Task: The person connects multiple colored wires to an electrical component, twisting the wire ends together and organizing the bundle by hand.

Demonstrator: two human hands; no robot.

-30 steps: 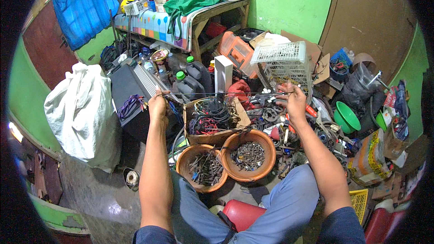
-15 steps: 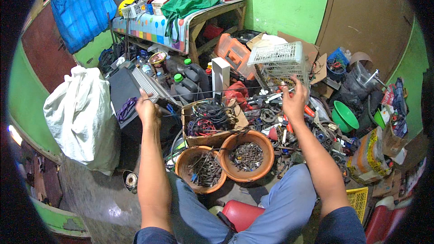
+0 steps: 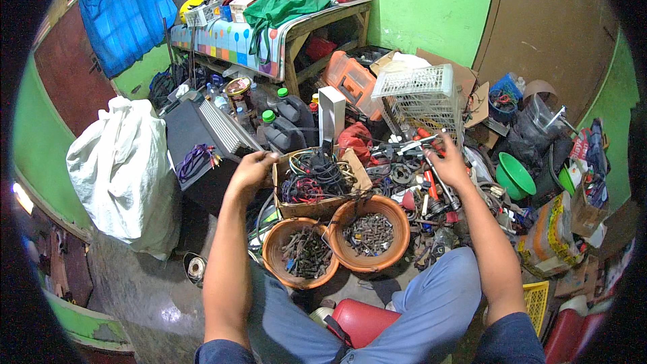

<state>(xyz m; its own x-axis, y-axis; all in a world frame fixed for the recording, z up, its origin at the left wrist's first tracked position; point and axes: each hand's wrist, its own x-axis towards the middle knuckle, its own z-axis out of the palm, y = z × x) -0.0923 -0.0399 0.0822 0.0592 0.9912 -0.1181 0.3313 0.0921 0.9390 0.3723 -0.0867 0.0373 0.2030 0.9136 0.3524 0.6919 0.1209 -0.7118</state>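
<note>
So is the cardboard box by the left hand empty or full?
Full: the open cardboard box by the left hand holds tangled black and red cables.

Free room: bare concrete floor [image 3: 145,296] at lower left, between white sack [image 3: 125,172] and left knee. Obstacles: cardboard box of cables [image 3: 317,182] ahead; two clay bowls [image 3: 337,243] before knees; tool pile [image 3: 431,195] right; black jerrycans [image 3: 286,125] and white basket [image 3: 418,94] beyond.

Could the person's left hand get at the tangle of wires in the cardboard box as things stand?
Probably yes. The left hand is already at the edge of the cardboard box, the wires lie uncovered in its open top, and nothing stands between hand and wires.
</note>
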